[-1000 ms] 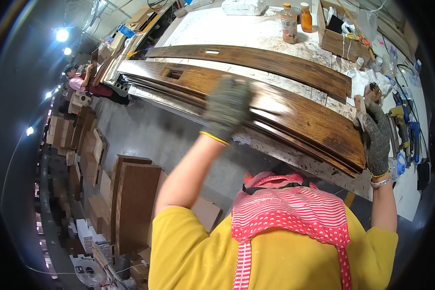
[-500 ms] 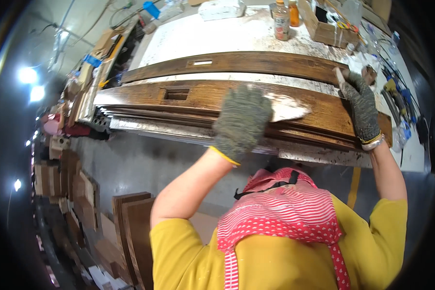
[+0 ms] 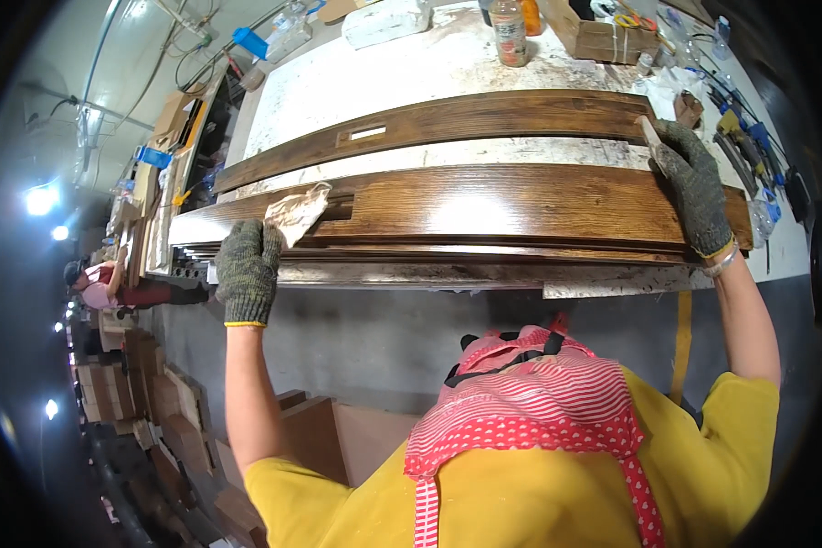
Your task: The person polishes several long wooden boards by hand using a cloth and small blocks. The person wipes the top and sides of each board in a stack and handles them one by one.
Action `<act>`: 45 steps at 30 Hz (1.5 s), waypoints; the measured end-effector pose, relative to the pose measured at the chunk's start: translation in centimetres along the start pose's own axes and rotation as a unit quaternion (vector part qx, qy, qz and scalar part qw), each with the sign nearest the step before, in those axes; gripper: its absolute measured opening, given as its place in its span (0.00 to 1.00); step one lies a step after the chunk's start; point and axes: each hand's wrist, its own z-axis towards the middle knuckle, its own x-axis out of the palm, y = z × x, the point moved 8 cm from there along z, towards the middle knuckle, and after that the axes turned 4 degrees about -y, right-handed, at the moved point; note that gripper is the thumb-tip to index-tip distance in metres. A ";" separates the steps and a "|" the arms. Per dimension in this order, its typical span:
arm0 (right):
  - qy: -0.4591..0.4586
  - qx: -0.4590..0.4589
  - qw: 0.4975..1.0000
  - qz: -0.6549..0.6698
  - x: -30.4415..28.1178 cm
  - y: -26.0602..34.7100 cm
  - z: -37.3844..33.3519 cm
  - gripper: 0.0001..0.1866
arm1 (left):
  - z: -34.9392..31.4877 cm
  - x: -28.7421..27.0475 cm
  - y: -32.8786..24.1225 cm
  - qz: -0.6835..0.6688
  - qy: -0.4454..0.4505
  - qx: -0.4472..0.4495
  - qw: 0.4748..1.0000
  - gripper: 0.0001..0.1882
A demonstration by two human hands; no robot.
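My left hand, in a dark grey-green knitted glove, is closed on a crumpled, brown-stained pale cloth. The cloth lies on the near dark-brown wooden board, beside its rectangular slot. My right hand, gloved alike, is at the right end of the boards, fingers bent. A narrow pale piece shows at its thumb side; what it is I cannot make out. Beyond the near board lies a narrower brown board with a small slot. More boards are stacked under the near one.
The boards rest on a stained white table. At its far side stand a plastic bottle and a cardboard box; hand tools lie on the right. Wooden panels stand below at left. Another person is far left.
My left hand has swept left along the near board with the cloth, from its middle to the slot. A wet-looking sheen shows on the board. My right hand stays at the right end.
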 end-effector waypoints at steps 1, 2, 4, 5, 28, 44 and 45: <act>-0.010 0.014 1.000 0.018 -0.2 -0.3 -0.2 0.19 | 0.0 -2.5 -2.0 -0.104 -0.067 -0.004 0.992 0.10; -0.017 0.027 0.999 0.037 -0.6 -0.6 -0.3 0.19 | -0.3 -4.4 -4.0 -0.205 -0.133 -0.011 0.970 0.10; 0.004 0.029 0.999 0.041 -0.8 -0.3 -0.4 0.18 | -0.9 -6.5 -10.2 -0.175 -0.275 0.148 0.934 0.09; 0.013 -0.023 1.000 -0.010 -1.2 -1.3 -0.2 0.18 | -0.5 -6.6 -14.3 -0.162 -0.183 0.153 0.957 0.11; 0.010 0.024 0.999 0.043 13.8 3.6 0.8 0.21 | 0.6 1.5 -6.5 -0.074 -0.149 0.221 0.961 0.08; -0.030 0.002 0.992 -0.119 12.6 3.3 0.3 0.23 | 3.8 8.9 17.0 0.141 0.031 0.037 0.989 0.13; -0.026 -0.011 0.990 -0.139 12.7 3.5 0.3 0.22 | 4.4 8.7 17.7 0.143 0.023 0.024 0.989 0.12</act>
